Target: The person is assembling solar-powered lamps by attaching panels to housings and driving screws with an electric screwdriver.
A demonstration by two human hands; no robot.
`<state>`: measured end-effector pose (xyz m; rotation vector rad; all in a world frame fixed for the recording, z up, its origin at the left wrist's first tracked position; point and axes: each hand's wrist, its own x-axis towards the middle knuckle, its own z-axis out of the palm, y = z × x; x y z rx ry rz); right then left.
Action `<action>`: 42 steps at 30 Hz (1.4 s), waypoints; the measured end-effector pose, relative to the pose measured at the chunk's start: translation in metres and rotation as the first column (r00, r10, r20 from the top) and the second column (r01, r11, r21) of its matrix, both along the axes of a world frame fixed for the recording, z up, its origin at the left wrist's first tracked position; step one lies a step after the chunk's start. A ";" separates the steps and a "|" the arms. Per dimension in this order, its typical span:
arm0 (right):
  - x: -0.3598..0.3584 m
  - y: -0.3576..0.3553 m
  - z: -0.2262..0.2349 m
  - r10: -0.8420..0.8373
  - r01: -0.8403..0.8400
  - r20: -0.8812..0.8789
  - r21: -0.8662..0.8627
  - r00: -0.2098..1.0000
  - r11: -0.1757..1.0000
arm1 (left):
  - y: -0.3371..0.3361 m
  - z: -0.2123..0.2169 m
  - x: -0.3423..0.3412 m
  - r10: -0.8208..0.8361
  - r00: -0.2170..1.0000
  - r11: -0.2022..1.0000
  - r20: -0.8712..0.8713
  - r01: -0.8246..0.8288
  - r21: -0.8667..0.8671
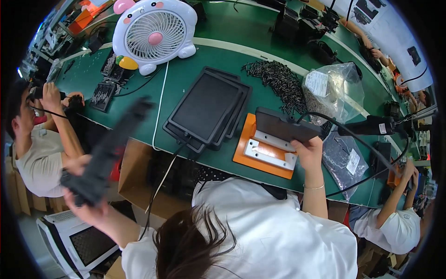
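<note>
Off the table's left front edge, my left hand [88, 207] grips a long black stand-like part [114, 149] by its wide lower end. The part is tilted and smeared by motion. My right hand [310, 151] is closed on the near right corner of a dark flat panel [281, 124], thumb on its face. This panel stands tipped up over an orange fixture [241, 148] with white blocks [272, 155]. A black cable [344, 125] runs close by the panel's upper edge. Left of the fixture lie stacked black rectangular panels [204, 109].
A white fan [155, 35] stands at the back. Dark screws are piled [276, 79] beside a clear bag [332, 88]. A black power screwdriver [367, 126] hangs at the right. Below the front edge is a cardboard box [132, 169]. Co-workers sit left [42, 153] and right [395, 228].
</note>
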<state>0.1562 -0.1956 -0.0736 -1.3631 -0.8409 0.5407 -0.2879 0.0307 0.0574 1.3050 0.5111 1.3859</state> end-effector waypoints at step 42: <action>-0.043 0.003 0.095 -0.260 0.368 0.838 0.077 0.479 0.926 | -0.007 -0.033 0.298 -0.567 0.501 0.551 -0.653 0.821 0.151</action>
